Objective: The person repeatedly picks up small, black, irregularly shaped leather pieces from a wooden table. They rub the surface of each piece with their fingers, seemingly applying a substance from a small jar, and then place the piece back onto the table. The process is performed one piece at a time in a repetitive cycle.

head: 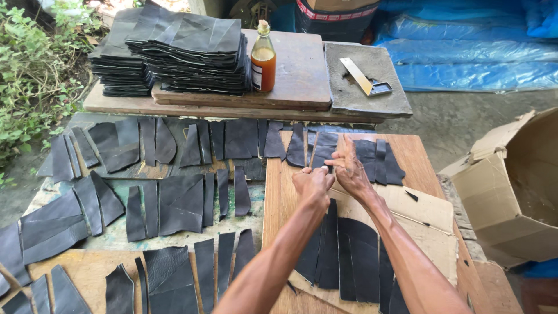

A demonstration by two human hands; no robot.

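My left hand [313, 184] is curled into a fist over the wooden board [278, 192], its fingers pinched near a dark leather piece [323, 150] at the board's far edge. My right hand [350, 167] lies flat with fingers stretched, pressing on that same piece. More black leather strips [379, 160] lie just right of the hands. Beneath my forearms, several long black leather pieces [349, 256] rest on a sheet of cardboard [424, 212]. Whether the left hand holds a small tool is hidden.
Many cut leather pieces [180, 203] are spread over the surface to the left. Two stacks of leather [186, 49], an amber bottle [263, 58] and a metal square [366, 78] sit on raised boards behind. An open cardboard box [517, 186] stands at right; plants at left.
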